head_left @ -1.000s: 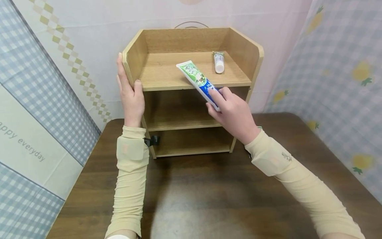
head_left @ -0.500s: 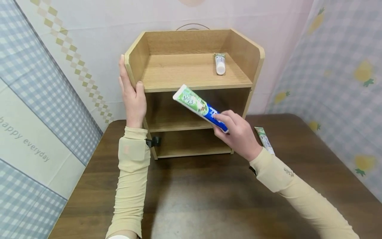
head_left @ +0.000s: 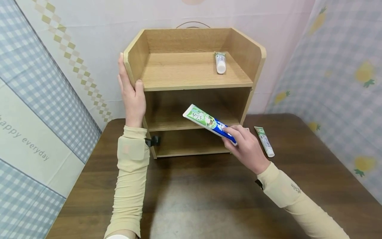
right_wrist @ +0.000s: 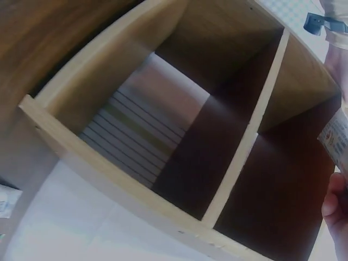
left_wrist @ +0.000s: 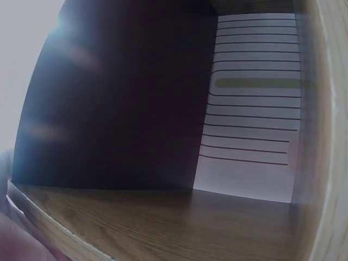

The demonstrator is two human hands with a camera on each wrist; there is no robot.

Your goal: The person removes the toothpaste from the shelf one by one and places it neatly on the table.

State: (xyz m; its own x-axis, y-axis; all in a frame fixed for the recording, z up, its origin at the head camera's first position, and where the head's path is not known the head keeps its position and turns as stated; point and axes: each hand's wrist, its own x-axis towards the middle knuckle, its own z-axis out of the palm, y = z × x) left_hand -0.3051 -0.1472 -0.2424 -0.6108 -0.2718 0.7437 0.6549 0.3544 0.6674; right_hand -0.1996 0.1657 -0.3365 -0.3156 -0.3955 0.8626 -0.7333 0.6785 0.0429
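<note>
My right hand (head_left: 248, 149) pinches a large green, blue and white toothpaste tube (head_left: 206, 121) near its blue end. The tube's white crimped end points up and left, in front of the wooden shelf's (head_left: 191, 87) middle compartment. Part of that tube (right_wrist: 336, 138) and my fingertips (right_wrist: 333, 204) show in the right wrist view. My left hand (head_left: 133, 99) rests against the shelf's left side panel, its fingers straight along the outside and the thumb at the front edge. On the top board lies a small white toothpaste tube (head_left: 221, 63), cap forward.
Another small green and white tube (head_left: 265, 142) lies on the dark wooden table (head_left: 191, 192), right of the shelf. Patterned cloth walls (head_left: 337, 86) enclose the table. The shelf's lower compartment (head_left: 191, 142) sits just above the tabletop. A small pale thing partly shows behind my right hand.
My right hand has lowered the large toothpaste tube from the top board's level to the middle compartment, tilting it flatter. The tube on the table has come into view. My left hand stays put.
</note>
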